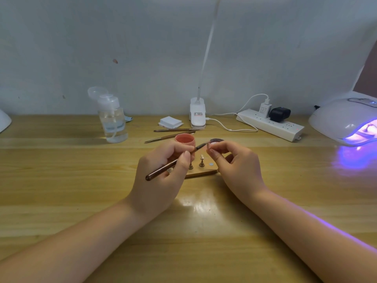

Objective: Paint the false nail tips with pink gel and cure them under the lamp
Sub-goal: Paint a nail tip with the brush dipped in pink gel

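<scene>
Near the middle of the wooden tabletop [61, 190], the left hand [163, 176] pinches a slim copper-brown gel brush [169, 165] whose bristles meet the small pale false nail tip [208, 148] pinched between the fingertips of the right hand [234, 166], just above the wooden stand with small metal holders [202, 162] and in front of the open pink gel pot [185, 140]. The painting step looks under way; next, the coated tip likely needs carrying, wet face untouched, to the white domed curing lamp glowing violet [344, 121] at the tabletop's right edge.
</scene>
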{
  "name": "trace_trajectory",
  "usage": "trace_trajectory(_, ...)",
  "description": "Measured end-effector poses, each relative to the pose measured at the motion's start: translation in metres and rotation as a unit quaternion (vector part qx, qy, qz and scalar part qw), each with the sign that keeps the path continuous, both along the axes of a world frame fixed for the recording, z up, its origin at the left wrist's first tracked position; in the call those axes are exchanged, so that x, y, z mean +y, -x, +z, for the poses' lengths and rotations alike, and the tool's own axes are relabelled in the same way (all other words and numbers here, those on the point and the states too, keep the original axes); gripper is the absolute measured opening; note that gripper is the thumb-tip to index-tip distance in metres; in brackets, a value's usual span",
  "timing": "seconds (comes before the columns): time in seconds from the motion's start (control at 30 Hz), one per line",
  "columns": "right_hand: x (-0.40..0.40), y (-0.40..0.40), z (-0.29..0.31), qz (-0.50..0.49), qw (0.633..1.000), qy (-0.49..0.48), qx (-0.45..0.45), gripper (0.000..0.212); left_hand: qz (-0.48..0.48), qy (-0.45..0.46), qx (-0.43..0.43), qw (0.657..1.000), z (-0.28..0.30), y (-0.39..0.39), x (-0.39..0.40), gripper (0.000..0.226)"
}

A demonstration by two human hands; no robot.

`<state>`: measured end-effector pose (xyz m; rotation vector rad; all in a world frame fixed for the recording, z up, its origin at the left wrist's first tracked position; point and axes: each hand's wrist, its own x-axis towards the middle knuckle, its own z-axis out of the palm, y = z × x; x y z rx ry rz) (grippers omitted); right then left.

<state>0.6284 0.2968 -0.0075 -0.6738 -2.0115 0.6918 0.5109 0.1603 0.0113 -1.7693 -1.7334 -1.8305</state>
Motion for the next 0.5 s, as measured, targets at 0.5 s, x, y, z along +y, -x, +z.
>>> trace_trajectory(0.5,-0.0008,-0.0009,0.0011,0.019,0.999,0.029,0.014,0.012,-0.018,0.004,-0.013,1.000,0.0020,0.0022,-0.0030,0.014)
